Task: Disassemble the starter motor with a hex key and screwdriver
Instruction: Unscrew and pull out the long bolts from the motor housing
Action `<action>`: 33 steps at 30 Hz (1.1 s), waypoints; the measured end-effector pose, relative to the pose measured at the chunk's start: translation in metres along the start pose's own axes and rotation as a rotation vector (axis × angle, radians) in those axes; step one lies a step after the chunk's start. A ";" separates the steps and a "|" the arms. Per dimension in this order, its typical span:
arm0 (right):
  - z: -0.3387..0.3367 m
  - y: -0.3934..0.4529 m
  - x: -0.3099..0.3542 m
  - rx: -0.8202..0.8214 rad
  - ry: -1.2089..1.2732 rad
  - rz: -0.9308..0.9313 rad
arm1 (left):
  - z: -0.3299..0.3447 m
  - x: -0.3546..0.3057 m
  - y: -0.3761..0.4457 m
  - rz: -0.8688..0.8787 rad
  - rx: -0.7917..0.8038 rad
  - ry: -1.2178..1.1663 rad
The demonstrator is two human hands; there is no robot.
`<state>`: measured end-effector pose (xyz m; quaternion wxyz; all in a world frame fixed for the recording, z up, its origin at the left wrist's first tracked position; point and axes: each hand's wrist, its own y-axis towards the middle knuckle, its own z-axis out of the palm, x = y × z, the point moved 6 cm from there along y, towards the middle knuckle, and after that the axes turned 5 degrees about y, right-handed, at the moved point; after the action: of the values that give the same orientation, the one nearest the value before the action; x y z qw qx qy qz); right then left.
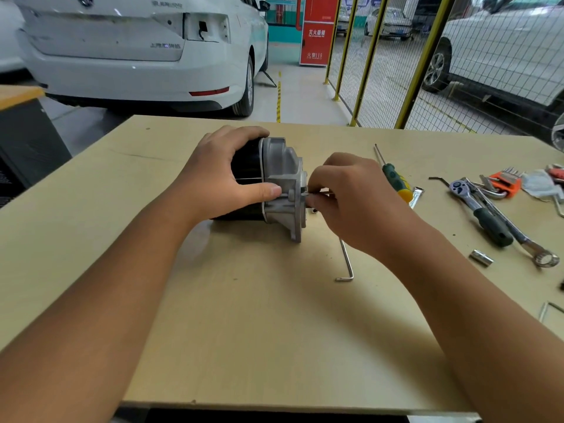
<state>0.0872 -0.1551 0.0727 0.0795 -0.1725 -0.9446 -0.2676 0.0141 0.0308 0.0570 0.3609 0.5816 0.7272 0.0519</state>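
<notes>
Bolt work at the starter motor's flange

Left hand clasps the motor's black body; right hand pinches a bolt at the flange end, lying along the motor's long axis.

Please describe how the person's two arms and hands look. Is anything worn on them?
Both forearms are bare up to the frame edge: no sleeves show. The left hand and the right hand wear no gloves, and no rings, watch or bracelet can be seen. The visible thumbnail is short and unpainted.
</notes>
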 end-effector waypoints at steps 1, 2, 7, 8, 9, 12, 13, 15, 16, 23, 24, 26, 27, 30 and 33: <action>0.000 -0.001 0.001 -0.015 0.008 0.012 | 0.000 0.000 0.000 0.002 0.002 -0.001; 0.001 -0.002 0.001 -0.022 0.005 0.024 | 0.000 0.000 -0.001 0.004 0.003 -0.004; 0.008 -0.002 0.003 0.027 -0.061 0.049 | 0.000 0.000 -0.001 -0.007 -0.016 -0.032; 0.008 -0.002 0.003 0.027 -0.061 0.048 | 0.000 0.000 -0.001 -0.010 -0.016 -0.034; 0.008 -0.001 0.003 0.030 -0.066 0.045 | 0.000 0.000 -0.001 -0.013 -0.015 -0.037; 0.010 0.000 0.001 0.070 -0.112 0.038 | -0.001 -0.001 -0.002 -0.016 -0.016 -0.041; 0.010 0.000 0.001 0.080 -0.127 0.034 | -0.001 -0.001 -0.002 -0.017 -0.017 -0.042; 0.009 0.000 0.000 0.084 -0.145 0.026 | -0.001 -0.002 -0.002 -0.019 -0.017 -0.044; 0.008 0.000 0.001 0.081 -0.154 0.023 | -0.001 -0.002 -0.002 -0.019 -0.016 -0.045; 0.008 0.000 -0.001 0.069 -0.057 0.061 | 0.000 -0.002 -0.002 -0.027 -0.020 -0.050; 0.007 -0.001 -0.001 0.067 -0.058 0.065 | 0.000 -0.003 -0.002 -0.025 -0.017 -0.049; 0.009 -0.002 -0.001 0.093 -0.065 0.070 | -0.001 -0.004 -0.003 -0.025 -0.015 -0.052; 0.010 -0.002 0.000 0.103 -0.067 0.065 | -0.001 -0.004 -0.003 -0.025 -0.018 -0.054; 0.007 -0.001 0.002 0.096 -0.079 0.036 | -0.002 -0.005 -0.002 -0.022 -0.026 -0.050; 0.004 -0.001 0.003 0.070 -0.124 0.022 | -0.002 -0.007 -0.002 -0.020 -0.021 -0.044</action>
<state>0.0837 -0.1527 0.0693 0.0299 -0.1962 -0.9545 -0.2225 0.0118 0.0249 0.0601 0.3834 0.5714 0.7244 0.0428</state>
